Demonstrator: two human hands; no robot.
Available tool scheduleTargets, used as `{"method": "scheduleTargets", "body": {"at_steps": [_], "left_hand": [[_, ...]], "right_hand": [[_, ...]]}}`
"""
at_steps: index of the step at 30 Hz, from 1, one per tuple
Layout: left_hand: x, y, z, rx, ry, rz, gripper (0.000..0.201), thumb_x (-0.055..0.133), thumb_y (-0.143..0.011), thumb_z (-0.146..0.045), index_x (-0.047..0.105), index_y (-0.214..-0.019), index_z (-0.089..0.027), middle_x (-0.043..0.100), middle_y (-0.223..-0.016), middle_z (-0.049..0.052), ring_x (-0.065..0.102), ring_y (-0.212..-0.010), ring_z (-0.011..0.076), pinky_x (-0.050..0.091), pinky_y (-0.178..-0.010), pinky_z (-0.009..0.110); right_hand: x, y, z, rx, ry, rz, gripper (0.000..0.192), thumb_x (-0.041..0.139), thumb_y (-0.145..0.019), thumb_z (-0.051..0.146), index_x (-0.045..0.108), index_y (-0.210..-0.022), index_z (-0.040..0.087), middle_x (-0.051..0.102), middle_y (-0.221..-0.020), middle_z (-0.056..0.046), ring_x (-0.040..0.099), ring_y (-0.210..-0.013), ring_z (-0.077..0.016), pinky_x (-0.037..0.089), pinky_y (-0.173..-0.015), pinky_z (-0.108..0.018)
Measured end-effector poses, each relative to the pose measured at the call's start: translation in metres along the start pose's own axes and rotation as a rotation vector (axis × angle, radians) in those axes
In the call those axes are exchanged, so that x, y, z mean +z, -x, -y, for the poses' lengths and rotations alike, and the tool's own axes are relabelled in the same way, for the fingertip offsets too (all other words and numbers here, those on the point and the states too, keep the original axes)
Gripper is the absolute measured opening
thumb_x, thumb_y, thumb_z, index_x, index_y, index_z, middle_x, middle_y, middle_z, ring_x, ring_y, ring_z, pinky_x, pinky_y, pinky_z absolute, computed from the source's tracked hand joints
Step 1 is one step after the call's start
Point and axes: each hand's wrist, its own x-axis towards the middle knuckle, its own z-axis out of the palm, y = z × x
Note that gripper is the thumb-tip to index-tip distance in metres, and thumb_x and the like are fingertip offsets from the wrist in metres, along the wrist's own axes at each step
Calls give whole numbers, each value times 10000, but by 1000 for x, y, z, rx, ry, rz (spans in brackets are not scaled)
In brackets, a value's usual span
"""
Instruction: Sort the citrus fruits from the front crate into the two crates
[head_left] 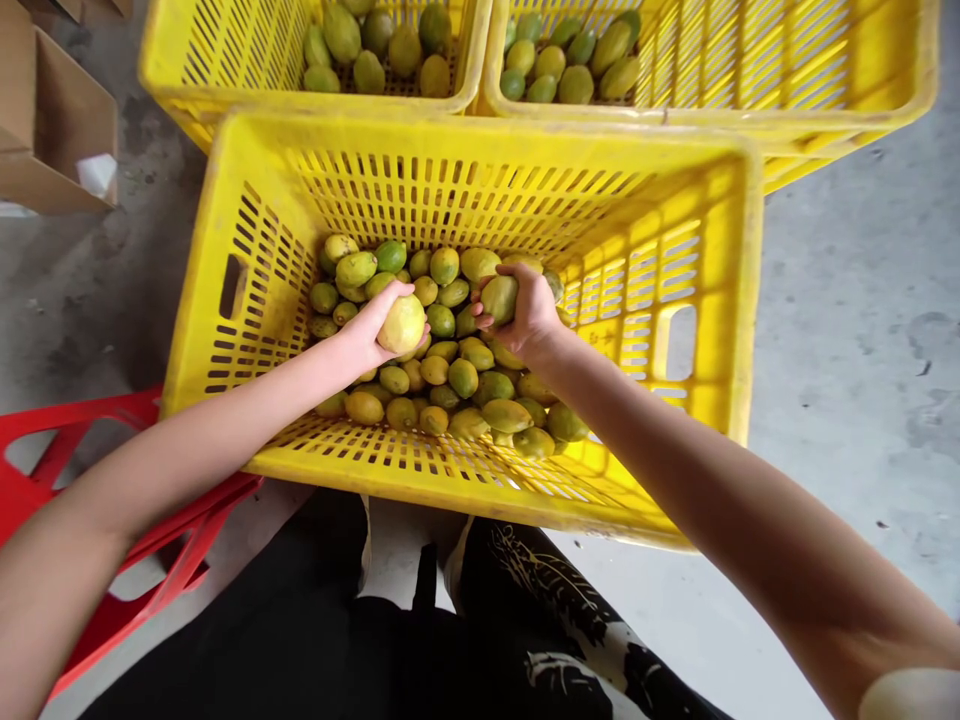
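Note:
My left hand is closed around a pale yellow lemon, held over the middle of a yellow plastic crate. To its right, my right hand grips a greener lemon, its fingers wrapped round the far side. Below both hands, a heap of green and yellow lemons covers much of the crate's floor. Some of the fruit is hidden by my hands and forearms.
Two more yellow crates, one at the back left and one at the back right, hold lemons. A red plastic stool stands at the left. Beyond it, an open cardboard box sits on the grey concrete floor.

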Motion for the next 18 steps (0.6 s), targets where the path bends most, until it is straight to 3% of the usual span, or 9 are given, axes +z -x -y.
{"method": "scheduleTargets", "body": {"at_steps": [6,12,16,18], "left_hand": [[4,6,-5,-19,-33,17,112,707,-1046,-313,666,-1001,-219,676,-760,32,678,-603,178,625,-576,255],[2,5,-7,-34,24,-49,193,834,-985,-366,677,-1030,-263,672,-823,6,677,-679,180,652,-657,272],[-1,5,-9,-27,65,-85,278,882,-955,-415,703,-1117,-277,729,-937,28,726,-771,210,683,-694,312],[-2,6,-9,-3,17,-101,310,894,-947,-451,709,-1122,-274,738,-962,35,733,-796,220,701,-723,348]], "right_hand": [[-5,-3,-3,-16,-54,5,300,653,-1010,461,553,-831,242,559,-694,-21,523,-583,-162,341,-412,-222],[-4,-3,-3,-43,-35,35,266,713,-993,434,582,-863,244,579,-757,-13,569,-621,-163,425,-425,-226],[-5,-6,-1,-33,-77,-101,153,693,-1005,310,583,-918,250,617,-807,-1,606,-650,-139,517,-476,-208],[-9,-12,-1,-48,-51,-143,210,768,-941,307,565,-905,268,588,-756,19,603,-640,-151,546,-477,-220]]}}
